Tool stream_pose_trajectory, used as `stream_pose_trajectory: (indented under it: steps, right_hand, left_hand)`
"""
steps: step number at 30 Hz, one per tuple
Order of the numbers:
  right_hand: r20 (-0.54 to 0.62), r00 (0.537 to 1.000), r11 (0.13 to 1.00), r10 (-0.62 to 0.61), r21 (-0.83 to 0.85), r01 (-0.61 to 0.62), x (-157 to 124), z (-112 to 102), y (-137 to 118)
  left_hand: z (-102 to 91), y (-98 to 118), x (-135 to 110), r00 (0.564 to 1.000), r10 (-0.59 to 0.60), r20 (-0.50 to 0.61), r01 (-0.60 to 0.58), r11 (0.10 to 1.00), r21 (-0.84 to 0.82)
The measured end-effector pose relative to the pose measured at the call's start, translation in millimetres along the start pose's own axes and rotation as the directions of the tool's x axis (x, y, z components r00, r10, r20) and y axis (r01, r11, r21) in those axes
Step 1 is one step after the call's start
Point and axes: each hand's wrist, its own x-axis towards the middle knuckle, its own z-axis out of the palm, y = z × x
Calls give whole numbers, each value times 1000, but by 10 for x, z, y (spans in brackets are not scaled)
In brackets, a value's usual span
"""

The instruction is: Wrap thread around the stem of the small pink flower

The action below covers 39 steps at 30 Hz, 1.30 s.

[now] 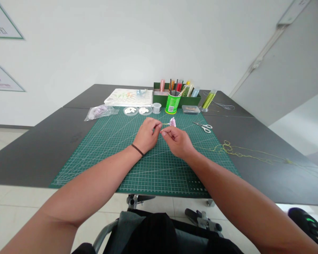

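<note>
Main risk: you have only a fine pinch on the yellow-green thread (165, 124). If your fingers ease off or slip, it can drop out of your hold, and the small purple flower-like piece (172, 122) could fall onto the mat or swing out of place.

Second risk: the loose tangle of thread (228, 148) on the worktop (29, 158) to your right appears to run back towards your right hand (177, 141). A sharp pull could tighten its loops into knots or drag it across the worktop.

Third risk: the open scissors (202, 127) lie just right of the purple piece. If your right hand swings wide, it could catch them or snag the thread on them.

Left hand: your left hand (147, 135) is angled in towards the centre, with its heel low over the green cutting mat (153, 176) and a dark band (137, 150) on the wrist.

Right hand: it comes in from the near right, angled towards your left hand, with the knuckles up.

Arms: both reach forward from the near edge and converge at the middle of the mat.

Fingers: on both hands they are closed in a pinch, fingertips almost meeting at the thread. The exact grip is too small to make out.

Purple piece: it sits just far of your hands, near the mat's far edge, at the end of the thread. You cannot tell whether it rests on the mat.
</note>
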Motion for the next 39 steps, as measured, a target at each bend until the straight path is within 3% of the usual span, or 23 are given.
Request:
stream_pose_trajectory:
  steps: [2, 8, 14, 26, 33, 39]
  right_hand:
    - [2, 1000, 1000, 1, 5, -1, -2, -1, 2]
    - [10, 1000, 1000, -13, 5, 13, 3, -2, -5]
    - [6, 1000, 999, -20, 25, 20, 3, -9, -11]
    - [-35, 999, 997, -41, -65, 39, -22, -55, -59]
    - [-67, 978, 951, -199, -256, 176, -29, -113, -28]
    - [-94, 914, 880, -394, -327, 345, -30, -193, -13]
  left_hand:
    - [-3, 2, -2, 1000, 0, 19, 0, 1000, 15]
    - [-33, 80, -34, 976, -167, 137, 157, 984, 85]
    - [-62, 101, -27, 980, -179, 92, 165, 976, 140]
    - [-63, 83, -43, 985, -170, 12, 169, 983, 71]
    - [-71, 80, -38, 984, -178, -5, 178, 984, 28]
    - [-62, 58, -29, 986, -168, -3, 168, 986, 0]
